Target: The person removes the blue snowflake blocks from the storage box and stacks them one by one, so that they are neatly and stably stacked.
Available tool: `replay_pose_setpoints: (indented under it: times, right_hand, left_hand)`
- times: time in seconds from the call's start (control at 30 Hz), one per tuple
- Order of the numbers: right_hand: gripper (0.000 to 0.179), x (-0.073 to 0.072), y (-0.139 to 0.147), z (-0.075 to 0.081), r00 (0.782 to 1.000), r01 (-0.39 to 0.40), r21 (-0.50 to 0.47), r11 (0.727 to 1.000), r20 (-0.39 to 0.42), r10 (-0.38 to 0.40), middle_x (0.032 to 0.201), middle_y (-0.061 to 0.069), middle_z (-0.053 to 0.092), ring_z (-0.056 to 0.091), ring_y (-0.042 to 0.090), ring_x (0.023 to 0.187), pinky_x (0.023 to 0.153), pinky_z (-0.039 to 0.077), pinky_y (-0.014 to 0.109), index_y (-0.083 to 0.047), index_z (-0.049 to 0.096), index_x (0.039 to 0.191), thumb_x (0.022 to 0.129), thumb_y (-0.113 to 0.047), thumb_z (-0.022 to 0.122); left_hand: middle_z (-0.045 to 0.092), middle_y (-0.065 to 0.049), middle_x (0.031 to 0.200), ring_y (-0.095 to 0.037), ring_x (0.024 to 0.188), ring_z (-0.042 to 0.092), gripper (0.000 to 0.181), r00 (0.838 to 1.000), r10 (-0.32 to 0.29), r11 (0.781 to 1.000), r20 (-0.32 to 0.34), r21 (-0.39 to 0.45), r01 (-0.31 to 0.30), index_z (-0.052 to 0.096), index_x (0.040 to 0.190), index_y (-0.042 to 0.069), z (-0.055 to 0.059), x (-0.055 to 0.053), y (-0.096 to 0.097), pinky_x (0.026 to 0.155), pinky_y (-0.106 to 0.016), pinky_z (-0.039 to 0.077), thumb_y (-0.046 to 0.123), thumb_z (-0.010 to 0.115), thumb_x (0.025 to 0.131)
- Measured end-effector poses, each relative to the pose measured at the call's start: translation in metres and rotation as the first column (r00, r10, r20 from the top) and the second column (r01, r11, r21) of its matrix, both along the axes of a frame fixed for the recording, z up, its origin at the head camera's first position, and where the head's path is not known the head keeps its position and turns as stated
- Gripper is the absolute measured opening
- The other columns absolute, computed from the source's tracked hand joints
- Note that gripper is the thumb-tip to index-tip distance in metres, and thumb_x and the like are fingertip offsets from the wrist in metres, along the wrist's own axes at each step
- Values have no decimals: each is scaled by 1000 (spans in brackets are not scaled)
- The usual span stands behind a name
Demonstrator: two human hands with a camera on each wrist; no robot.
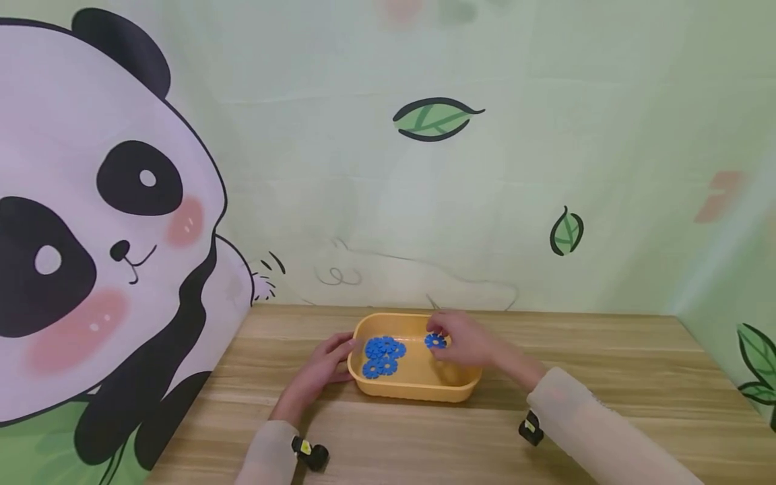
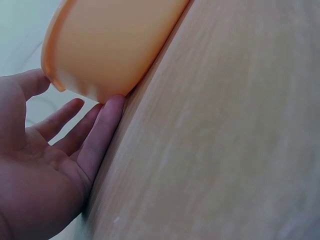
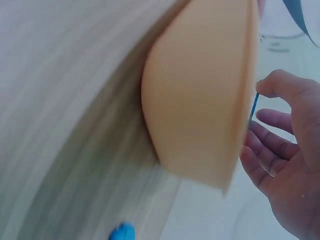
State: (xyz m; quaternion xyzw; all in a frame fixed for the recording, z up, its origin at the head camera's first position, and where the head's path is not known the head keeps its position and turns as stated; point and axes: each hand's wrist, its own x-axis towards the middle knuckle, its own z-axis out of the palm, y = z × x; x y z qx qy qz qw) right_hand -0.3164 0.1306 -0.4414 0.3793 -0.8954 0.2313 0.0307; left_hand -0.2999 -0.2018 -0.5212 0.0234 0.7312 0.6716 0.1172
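Observation:
A yellow-orange plastic basin [image 1: 418, 391] stands on the wooden table. Several blue flower-shaped discs [image 1: 382, 348] lie bunched in its left part. My left hand [image 1: 321, 369] is at the basin's left end; in the left wrist view its thumb touches the rim and its extended fingers touch the outer wall. Over the basin's right part, my right hand [image 1: 463, 340] pinches one blue flower-shaped disc [image 1: 435, 341] between thumb and fingers. The right wrist view shows this disc edge-on as a thin blue line, partly hidden by the basin's rim.
The wooden table [image 1: 606, 377] reaches back to a pale green wall [image 1: 485, 202] with a panda and leaves drawn on it. A small blurred blue thing [image 3: 122, 231] shows at the bottom of the right wrist view. Each wrist wears a small black camera [image 1: 312, 455].

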Motion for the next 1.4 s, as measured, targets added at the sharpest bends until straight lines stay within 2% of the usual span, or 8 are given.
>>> replay_pose_setpoints:
  times: [0.27,0.43,0.77,1.03,1.17,1.4]
  right_hand:
    - [25,-6,45,10,992,110,-45,993,71,-107,101,3,67,65,23,95,86,62,42,-3,72,111,89,-13,80]
    - [23,-7,67,8,981,167,-47,985,108,-161,101,3,67,64,24,95,87,62,45,-4,72,110,90,-13,81]
    - [22,-11,87,-12,978,183,6,983,98,-183,98,2,66,64,25,94,84,60,39,-6,71,106,91,-18,81]
    - [24,-12,93,-21,981,180,4,984,67,-180,98,5,67,65,27,93,83,61,41,-3,72,106,89,-18,81]
    - [22,-14,96,-27,980,189,25,982,59,-190,97,4,68,64,23,91,82,61,40,-4,72,104,89,-17,81]
    - [23,-16,104,-37,975,200,51,978,91,-204,97,3,68,63,21,90,83,60,40,-4,71,105,90,-18,82]
  left_hand:
    - [53,-20,153,-37,135,58,56,1000,13,1000,10,-20,-13,51,154,8,-2,0,-1,93,-43,63,40,59,109]
    - [53,-21,153,-38,134,58,56,1000,10,1000,0,-7,-10,50,154,6,-2,0,-1,92,-43,63,39,59,109]
    - [54,-23,151,-39,133,58,55,1000,22,1000,-9,-3,-22,51,153,4,-1,1,0,92,-45,63,37,59,110]
    - [55,-23,150,-38,132,59,53,1000,23,1000,-7,-3,-24,51,153,3,-4,2,0,92,-45,63,34,57,111]
    - [54,-23,150,-39,132,59,54,1000,22,1000,-7,-5,-22,51,153,3,-3,1,0,92,-45,63,36,58,110]
    - [54,-22,151,-38,133,58,56,1000,6,1000,-16,-4,-6,50,153,4,0,0,0,92,-45,63,38,60,109]
